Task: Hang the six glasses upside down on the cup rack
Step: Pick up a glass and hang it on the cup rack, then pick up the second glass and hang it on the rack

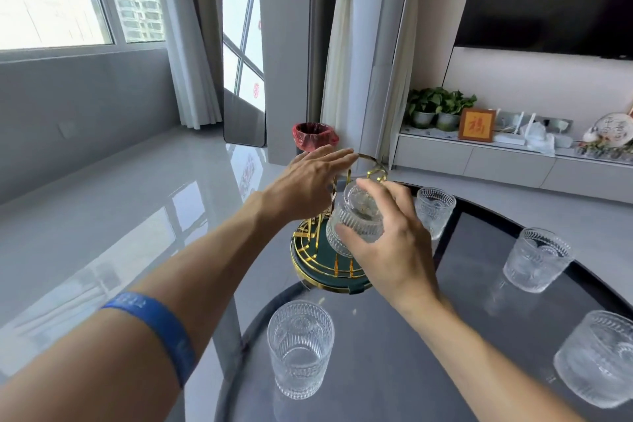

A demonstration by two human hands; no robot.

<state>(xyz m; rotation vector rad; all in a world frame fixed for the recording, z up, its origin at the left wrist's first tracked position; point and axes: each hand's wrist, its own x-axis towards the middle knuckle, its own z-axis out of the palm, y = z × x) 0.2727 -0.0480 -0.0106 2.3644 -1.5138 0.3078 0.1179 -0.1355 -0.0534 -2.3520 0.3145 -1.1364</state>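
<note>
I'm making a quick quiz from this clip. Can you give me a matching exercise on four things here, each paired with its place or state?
Things:
1. right hand
2. left hand
3. cup rack
4. nearest glass

States:
A. upright on the table, untouched
B. fingers open by the rack's top ring
C. gold wire on a dark green base
D. holding an upturned glass

Pairs: 1-D, 2-B, 3-C, 4-A

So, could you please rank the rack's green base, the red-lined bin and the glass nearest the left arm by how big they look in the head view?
1. Green base.
2. Near glass, though closeness to the camera inflates it.
3. Red-lined bin, small-looking because it stands farther off.
</note>
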